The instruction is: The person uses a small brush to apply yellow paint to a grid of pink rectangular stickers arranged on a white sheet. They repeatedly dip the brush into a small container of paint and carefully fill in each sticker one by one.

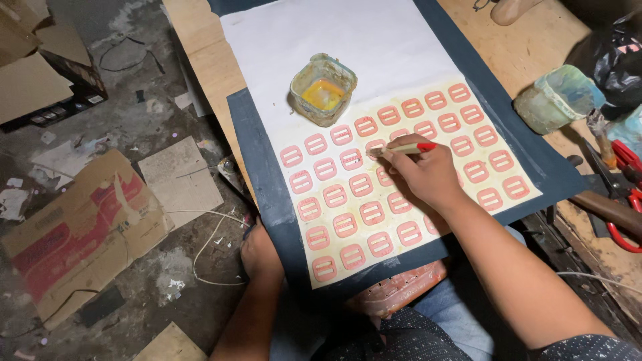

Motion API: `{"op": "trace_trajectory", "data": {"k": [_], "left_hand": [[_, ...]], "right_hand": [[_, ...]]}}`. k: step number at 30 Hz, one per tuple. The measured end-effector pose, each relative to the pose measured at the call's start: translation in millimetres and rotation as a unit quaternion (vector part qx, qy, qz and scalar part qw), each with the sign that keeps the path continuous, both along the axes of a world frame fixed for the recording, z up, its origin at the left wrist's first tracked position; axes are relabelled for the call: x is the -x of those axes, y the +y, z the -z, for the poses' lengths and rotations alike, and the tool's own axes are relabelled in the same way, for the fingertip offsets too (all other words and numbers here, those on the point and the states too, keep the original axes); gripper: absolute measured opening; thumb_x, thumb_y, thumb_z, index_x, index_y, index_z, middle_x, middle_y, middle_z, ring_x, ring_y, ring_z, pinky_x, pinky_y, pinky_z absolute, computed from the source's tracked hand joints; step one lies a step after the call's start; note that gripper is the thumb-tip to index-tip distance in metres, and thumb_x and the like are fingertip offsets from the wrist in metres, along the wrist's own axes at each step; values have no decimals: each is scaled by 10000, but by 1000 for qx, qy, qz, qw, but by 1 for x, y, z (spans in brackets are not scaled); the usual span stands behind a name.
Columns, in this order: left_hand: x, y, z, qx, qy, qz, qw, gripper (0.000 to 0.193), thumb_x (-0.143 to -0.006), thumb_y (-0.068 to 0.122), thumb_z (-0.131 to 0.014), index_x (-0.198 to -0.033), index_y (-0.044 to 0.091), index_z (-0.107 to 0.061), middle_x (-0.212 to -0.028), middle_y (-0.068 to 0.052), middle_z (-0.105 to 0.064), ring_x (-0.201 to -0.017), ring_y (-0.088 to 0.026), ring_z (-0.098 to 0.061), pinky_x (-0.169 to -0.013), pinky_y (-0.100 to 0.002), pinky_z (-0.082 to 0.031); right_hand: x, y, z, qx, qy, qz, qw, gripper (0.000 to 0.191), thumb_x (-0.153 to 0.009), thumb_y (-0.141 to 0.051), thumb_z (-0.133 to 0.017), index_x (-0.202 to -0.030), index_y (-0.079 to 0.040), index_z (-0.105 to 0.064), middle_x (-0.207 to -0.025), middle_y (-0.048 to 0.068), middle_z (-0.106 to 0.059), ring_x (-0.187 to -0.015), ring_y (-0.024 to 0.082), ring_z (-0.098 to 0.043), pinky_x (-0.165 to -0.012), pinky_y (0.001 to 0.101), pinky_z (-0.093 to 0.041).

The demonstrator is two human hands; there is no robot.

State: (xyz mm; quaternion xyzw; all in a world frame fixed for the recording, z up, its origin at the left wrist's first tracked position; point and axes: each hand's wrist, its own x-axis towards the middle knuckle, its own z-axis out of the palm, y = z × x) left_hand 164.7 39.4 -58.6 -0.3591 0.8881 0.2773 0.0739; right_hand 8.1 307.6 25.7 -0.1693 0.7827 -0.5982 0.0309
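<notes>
My right hand point(428, 175) holds a thin brush with a red handle point(401, 149), its tip touching one of the pink buckle-shaped pieces point(351, 159). Several such pieces lie in rows on a white sheet point(374, 47) stained yellow with glue, which rests on a dark board point(267, 180). A small grimy glue pot with yellow liquid point(323, 89) stands on the sheet just above the rows. My left hand point(259, 253) grips the board's lower left edge from beneath, its fingers hidden.
A greenish plastic cup point(558, 98) lies tipped on the wooden bench at right, beside red-handled scissors point(625, 200) and a wooden-handled tool point(605, 208). Flattened cardboard point(80, 234) and scraps cover the concrete floor at left. A black bag point(618, 57) sits far right.
</notes>
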Motion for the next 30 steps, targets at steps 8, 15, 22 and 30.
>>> {"op": "trace_trajectory", "data": {"k": [8,15,22,30], "left_hand": [[1,-2,3,18,6,10,1000,434,-963,390,-514,-1212,53,-626,-1156,-189,-713,-1137,-372,-649,-1022,-471,-448],[1,-4,10,15,6,4,1000,452,-960,402,-513,-1213,43,-620,-1159,-194,-701,-1139,-377,-641,-1015,-482,-439],[3,-4,10,25,7,3,1000,465,-968,392,-500,-1229,26,-624,-1165,-194,-709,-1136,-380,-655,-1019,-476,-460],[2,-1,-1,-7,3,-10,1000,488,-962,427,-516,-1230,33,-625,-1169,-198,-696,-1139,-384,-644,-1020,-473,-454]], "right_hand": [[0,-7,4,-16,17,10,1000,150,-938,-136,-701,-1007,-4,-712,-872,50,-750,-734,107,-700,-661,266,-559],[22,8,-2,-41,29,112,992,149,-973,-127,-685,-979,21,-693,-803,66,-719,-694,105,-676,-617,267,-541],[29,10,-9,-106,-78,74,989,176,-939,-149,-661,-952,14,-727,-777,78,-722,-641,137,-683,-568,303,-540],[38,-6,-15,-171,57,63,982,211,-962,-223,-716,-978,-13,-719,-834,87,-738,-740,176,-699,-671,331,-545]]}}
